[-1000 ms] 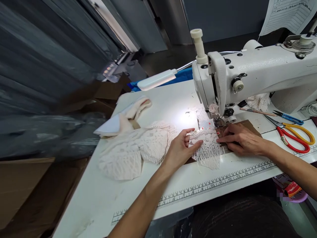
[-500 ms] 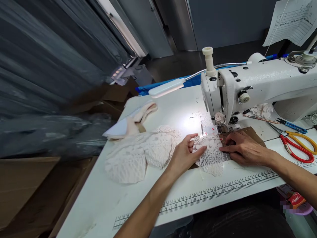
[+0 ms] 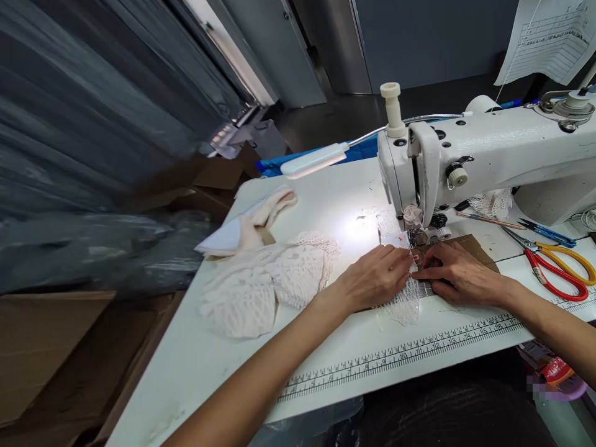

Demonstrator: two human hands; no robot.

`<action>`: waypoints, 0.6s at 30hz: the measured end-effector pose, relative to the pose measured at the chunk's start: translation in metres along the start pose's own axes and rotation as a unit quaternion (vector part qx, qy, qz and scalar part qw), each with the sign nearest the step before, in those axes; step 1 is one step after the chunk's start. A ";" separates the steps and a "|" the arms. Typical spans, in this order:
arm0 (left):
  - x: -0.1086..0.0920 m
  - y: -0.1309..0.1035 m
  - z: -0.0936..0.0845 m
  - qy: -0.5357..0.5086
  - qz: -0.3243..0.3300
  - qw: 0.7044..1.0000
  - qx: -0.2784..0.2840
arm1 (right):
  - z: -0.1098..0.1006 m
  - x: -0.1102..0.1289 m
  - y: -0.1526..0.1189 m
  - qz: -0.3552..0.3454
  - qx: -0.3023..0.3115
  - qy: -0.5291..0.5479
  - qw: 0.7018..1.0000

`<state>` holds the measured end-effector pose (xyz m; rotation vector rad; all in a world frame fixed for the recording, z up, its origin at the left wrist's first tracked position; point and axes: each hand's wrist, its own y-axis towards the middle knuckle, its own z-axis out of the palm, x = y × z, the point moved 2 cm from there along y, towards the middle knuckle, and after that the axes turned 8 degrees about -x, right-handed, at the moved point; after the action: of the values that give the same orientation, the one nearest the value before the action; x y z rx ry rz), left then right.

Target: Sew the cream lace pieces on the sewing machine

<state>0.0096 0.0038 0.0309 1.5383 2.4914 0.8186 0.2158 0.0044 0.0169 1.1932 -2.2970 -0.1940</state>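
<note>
A piece of white lace (image 3: 404, 308) lies in front of the sewing machine's presser foot (image 3: 418, 238). My left hand (image 3: 378, 276) covers much of it, fingers bunched on its right edge. Close by, my right hand (image 3: 459, 273) has thumb and forefinger pinched at that same edge, the other fingers curled over a brown sheet (image 3: 479, 251). The fingertips of both hands nearly meet, and the exact grip is partly hidden. The white sewing machine (image 3: 493, 149) stands just behind the hands.
More white lace (image 3: 251, 292) is heaped at left, with cream fabric (image 3: 274, 208) behind it. Scissors with red and yellow handles (image 3: 556, 276) and blue snips (image 3: 549, 234) lie at right. A lamp (image 3: 314, 161) lights the table. A printed ruler (image 3: 405, 357) runs along the front edge.
My left hand has moved right across the lace, from its left side to its right edge beside my right hand, its fingers drawing together. My right hand has stayed nearly in place.
</note>
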 end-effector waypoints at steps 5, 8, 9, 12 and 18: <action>0.005 -0.003 0.012 0.000 0.014 0.999 0.050 | 0.000 0.001 0.000 -0.006 0.002 -0.014 1.000; 0.003 -0.007 0.010 0.002 0.008 0.998 0.056 | 0.000 0.000 0.000 -0.010 0.002 -0.016 1.000; 0.002 -0.007 0.010 0.000 0.002 0.998 0.058 | 0.000 0.000 0.000 -0.012 0.003 -0.017 1.000; 0.001 -0.007 0.009 -0.002 -0.029 0.997 0.066 | 0.002 -0.001 0.000 -0.021 -0.002 -0.025 0.999; 0.004 -0.001 0.012 0.009 -0.067 0.995 0.079 | 0.004 -0.006 0.001 -0.014 -0.028 -0.023 0.999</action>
<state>0.0107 0.0117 0.0209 1.3930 2.6958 0.6336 0.2160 0.0095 0.0118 1.2041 -2.3004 -0.2976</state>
